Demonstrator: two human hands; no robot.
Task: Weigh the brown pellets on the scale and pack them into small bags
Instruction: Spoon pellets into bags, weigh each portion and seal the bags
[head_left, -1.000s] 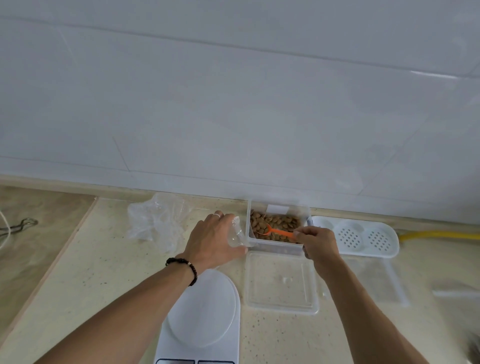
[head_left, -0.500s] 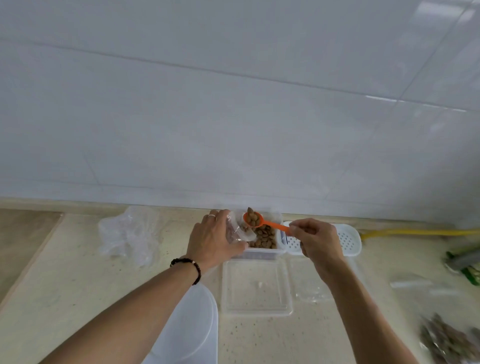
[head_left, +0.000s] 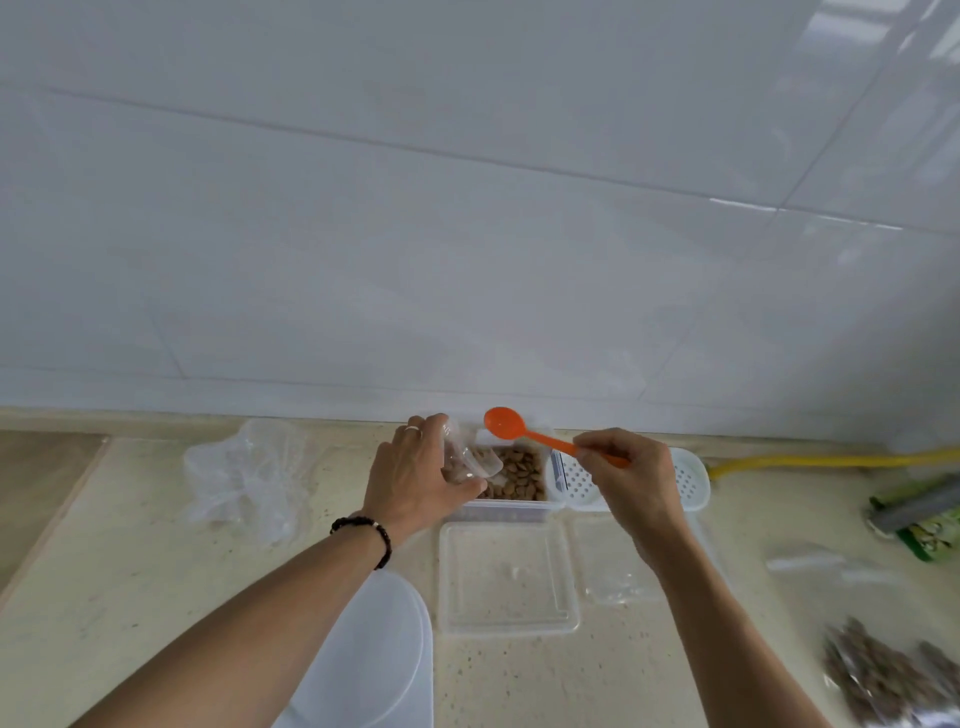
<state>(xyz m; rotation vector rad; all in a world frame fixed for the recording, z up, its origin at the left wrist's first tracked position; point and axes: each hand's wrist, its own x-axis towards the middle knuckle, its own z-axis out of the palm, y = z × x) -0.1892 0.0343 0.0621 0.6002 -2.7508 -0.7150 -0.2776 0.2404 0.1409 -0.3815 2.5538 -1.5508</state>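
In the head view, the left hand (head_left: 415, 480) is curling around a small clear bag (head_left: 464, 460), pinching it open just left of the clear rectangular tub (head_left: 514, 501) of brown pellets (head_left: 518, 474); a few pellets are already showing inside the bag. The right hand (head_left: 626, 475) is pinching the handle of an orange spoon (head_left: 503, 423) between thumb and fingertips, and the bowl is hanging empty above the tub's far edge. The white scale (head_left: 374, 654) is lying nearer the person than the tub, partly under the left forearm, with nothing on its round platter.

Likely risks from here: the bag is thin, limp film, so its mouth may be folding shut and the next spoonful could be scattering onto the speckled beige worktop (head_left: 130, 597). The spoon is shallow and smooth, so heaped pellets may be rolling off it on the way across. Filling the bag away from the scale may also be leaving the portion unweighed.

The tub's flat lid (head_left: 506, 571) is lying just in front of the tub, rigid and glossy. A perforated white tray (head_left: 685, 483) is touching the tub's right side. A crumpled pile of clear bags (head_left: 244, 475) is sitting well to the tub's left, and filled packs (head_left: 883, 675), blurred, are lying far to its right.
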